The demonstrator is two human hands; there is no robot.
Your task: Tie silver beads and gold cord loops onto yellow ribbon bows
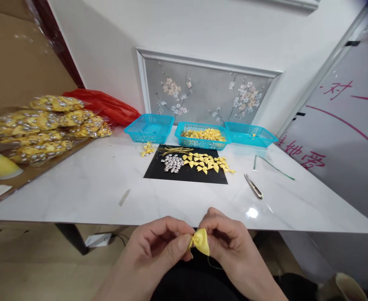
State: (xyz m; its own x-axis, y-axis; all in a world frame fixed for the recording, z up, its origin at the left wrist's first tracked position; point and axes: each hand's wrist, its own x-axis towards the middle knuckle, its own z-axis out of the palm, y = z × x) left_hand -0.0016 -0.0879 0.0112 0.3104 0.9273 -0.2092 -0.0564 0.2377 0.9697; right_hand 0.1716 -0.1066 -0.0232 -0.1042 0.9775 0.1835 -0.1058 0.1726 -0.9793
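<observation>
Evidently both forearms reach in from the bottom edge of the view, slanting inward until the fingers almost meet in front of the table's [77,196] near edge. The left hand [158,242] is turned thumb uppermost, its forefinger bent over, and thumb and forefinger pinch the yellow bow [203,243] close to its knot. The right hand [229,240] faces it with knuckles raised and fingers curled inward, the thumb lying by the bow's wide end; whether it grips ribbon or thread I cannot tell.

Between the two hands, the bow has its long axis running roughly across the view, left to right. Its visible wing fans out toward the right hand, dipping slightly at the lower corner (the other wing is mostly hidden by the left fingers). A thin thread [214,265] curves below the right thumb.

Beyond the hands, on the table, lies a black mat [186,177] bearing silver beads [172,163] at its left and rows of loose yellow bows [207,162] at its right. Metal snips [254,186] rest to the right of the mat, angled with their blades toward the far left.
</observation>
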